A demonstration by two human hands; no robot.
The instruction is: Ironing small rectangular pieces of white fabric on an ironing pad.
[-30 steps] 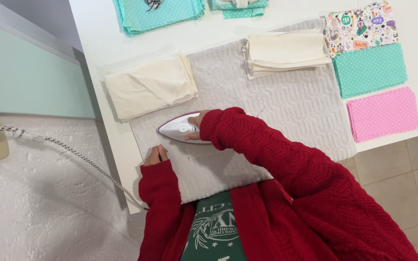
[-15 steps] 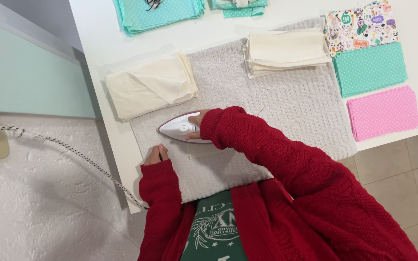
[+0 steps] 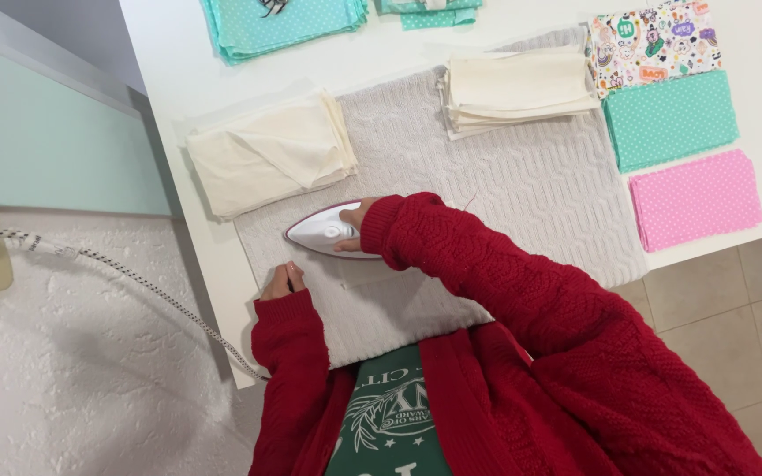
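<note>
Head camera looks down on a white table (image 3: pixel 178 70) covered by a pale grey textured knit mat (image 3: pixel 522 185), with a folded cream cloth stack (image 3: pixel 266 154) at its left edge. On the mat's left part sits a white-and-maroon pointed iron (image 3: pixel 324 234), its handle gripped by the closed right hand (image 3: pixel 353 225). Just below, the left hand (image 3: pixel 277 282) rests curled at the mat's edge; what it grips cannot be told.
</note>
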